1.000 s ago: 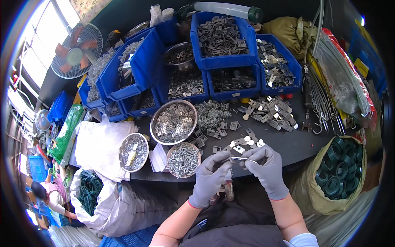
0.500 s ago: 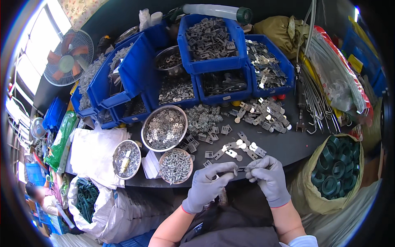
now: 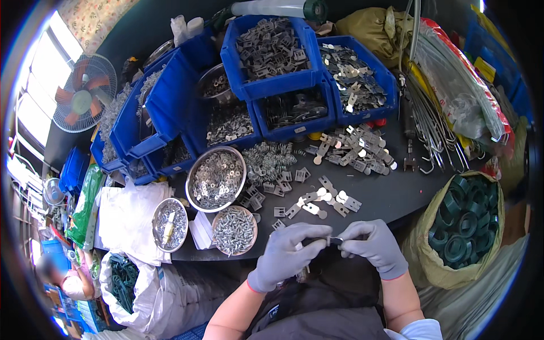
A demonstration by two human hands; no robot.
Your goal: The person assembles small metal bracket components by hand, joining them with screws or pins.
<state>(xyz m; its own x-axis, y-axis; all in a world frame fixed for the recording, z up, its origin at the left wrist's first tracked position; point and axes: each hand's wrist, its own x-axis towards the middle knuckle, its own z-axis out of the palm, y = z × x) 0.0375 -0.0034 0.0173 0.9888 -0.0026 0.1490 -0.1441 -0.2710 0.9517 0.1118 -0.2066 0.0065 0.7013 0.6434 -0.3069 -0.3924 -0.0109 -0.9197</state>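
Observation:
My left hand [image 3: 289, 253], in a grey glove, is closed in a pinch on a small flat metal part [image 3: 336, 241] held over the table's front edge. My right hand [image 3: 372, 247], gloved alike, pinches the part's other end. Fingers cover most of it, so its exact shape is hidden. Just beyond my hands lie several flat metal clips [image 3: 312, 209] with rounded ends. A bigger heap of similar clips [image 3: 354, 148] is farther back. To the left are a pile of small springs [image 3: 266, 162] and some square metal brackets [image 3: 255, 198].
A steel bowl of washers [image 3: 188, 192], a bowl of screws [image 3: 234, 231] and a smaller bowl [image 3: 154, 226] stand left. Blue bins [image 3: 277, 89] of metal parts line the back. Sacks [image 3: 426, 266] with green rings and green straps flank the table. Metal rods [image 3: 439, 124] lie right.
The whole view has shifted slightly. My two hands have come a little closer together, and the metal part between them shows at a different angle. Both hands keep their pinch.

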